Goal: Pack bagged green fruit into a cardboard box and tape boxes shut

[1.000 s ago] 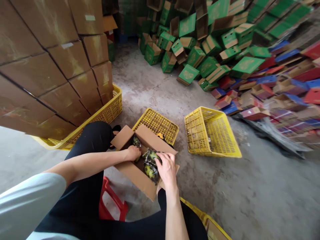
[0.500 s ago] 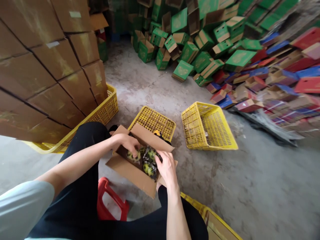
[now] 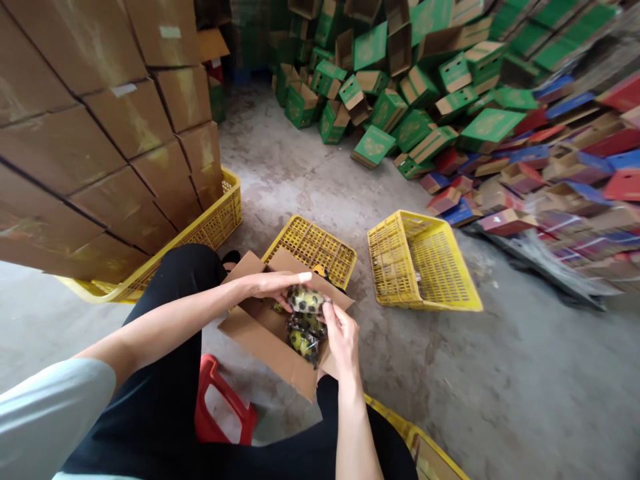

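Note:
Between my two hands is a yellow-green, black-spotted item (image 3: 307, 301) in clear plastic; its kind I cannot tell. My left hand (image 3: 274, 285) curves over its left end, thumb underneath. With thumb and fingers, my right hand (image 3: 343, 335) grips its right end. The item is held level over an open cardboard box (image 3: 265, 347) lying across my lap with its flaps spread. Inside the box, similar plastic-wrapped spotted items (image 3: 303, 344) lie on the right side, partly hidden by my hands.
An upturned yellow crate (image 3: 311, 247) lies beyond the box, with another yellow crate (image 3: 425, 263) to its right. Stacked cartons (image 3: 100, 147) rise at left. Green boxes (image 3: 375, 145) and red and blue boxes (image 3: 507, 221) pile up behind. A red stool (image 3: 223, 400) stands below.
Both hands have lifted one wrapped spotted item up from inside the box and now hold it between them. The view has shifted slightly.

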`<state>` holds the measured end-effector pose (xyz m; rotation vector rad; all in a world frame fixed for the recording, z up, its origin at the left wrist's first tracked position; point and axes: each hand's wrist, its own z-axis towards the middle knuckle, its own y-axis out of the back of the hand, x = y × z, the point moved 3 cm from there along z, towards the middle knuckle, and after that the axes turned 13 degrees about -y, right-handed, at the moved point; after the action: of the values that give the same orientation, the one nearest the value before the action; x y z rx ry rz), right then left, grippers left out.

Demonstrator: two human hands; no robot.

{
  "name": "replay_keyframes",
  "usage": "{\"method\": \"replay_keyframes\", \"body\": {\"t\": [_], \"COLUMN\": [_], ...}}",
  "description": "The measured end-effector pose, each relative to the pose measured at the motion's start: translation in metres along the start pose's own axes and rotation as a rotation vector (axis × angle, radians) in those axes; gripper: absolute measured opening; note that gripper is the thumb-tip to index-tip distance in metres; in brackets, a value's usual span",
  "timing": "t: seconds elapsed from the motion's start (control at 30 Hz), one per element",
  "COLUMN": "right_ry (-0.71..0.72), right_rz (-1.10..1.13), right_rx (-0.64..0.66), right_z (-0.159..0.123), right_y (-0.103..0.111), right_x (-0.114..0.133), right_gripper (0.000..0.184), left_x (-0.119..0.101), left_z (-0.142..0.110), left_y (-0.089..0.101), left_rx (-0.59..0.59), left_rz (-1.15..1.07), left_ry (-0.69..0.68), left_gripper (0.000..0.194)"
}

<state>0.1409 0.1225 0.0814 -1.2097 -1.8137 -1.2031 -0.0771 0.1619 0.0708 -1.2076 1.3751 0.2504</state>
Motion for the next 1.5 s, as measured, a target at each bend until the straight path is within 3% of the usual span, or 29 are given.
{"method": "replay_keyframes", "body": {"t": [0.13,0.37,0.57,0.77,0.9,1.0,1.2,1.37,1.5], "right_ry": [-0.028,-0.003,-0.079,-0.081,-0.081,-0.093,0.046,0.229,0.284], "right_rz": [0.013,0.018,0.244,0.269,0.255,0.223,0.101,-0.055,-0.123], "right_rx": [-0.072,-0.17,-0.131,-0.172,-0.216,-0.205,-0.159,-0.067,-0.103], "right_z": [0.003,0.005,0.007,0.006,0.007,0.009,0.003,-0.003,-0.002], "right_y": [0.006,0.008,0.003,0.007,0.01,0.008,0.006,0.001,0.002], "right_x": [-0.005,-0.007,-0.011,-0.014,-0.019,-0.019,-0.001,0.012,0.011], "right_gripper": [0.059,0.054,0.047,0.042,0.043,0.051,0.068,0.055,0.049], "left_x": [0.0,0.005,0.007,0.006,0.002,0.003,0.008,0.01,0.013], "left_z": [0.003,0.005,0.008,0.006,0.004,0.004,0.005,0.007,0.009], "left_y": [0.002,-0.002,-0.002,-0.009,-0.014,-0.014,-0.005,-0.001,-0.001], "left_rx": [-0.041,-0.196,-0.277,-0.232,-0.138,-0.101,-0.219,-0.269,-0.295], "left_rz": [0.073,0.131,0.181,0.111,0.048,0.054,0.005,-0.041,-0.062], "left_ry": [-0.138,-0.19,-0.223,-0.193,-0.197,-0.19,-0.195,-0.186,-0.124], "left_gripper": [0.071,0.078,0.08,0.085,0.111,0.097,0.077,0.069,0.071]}}
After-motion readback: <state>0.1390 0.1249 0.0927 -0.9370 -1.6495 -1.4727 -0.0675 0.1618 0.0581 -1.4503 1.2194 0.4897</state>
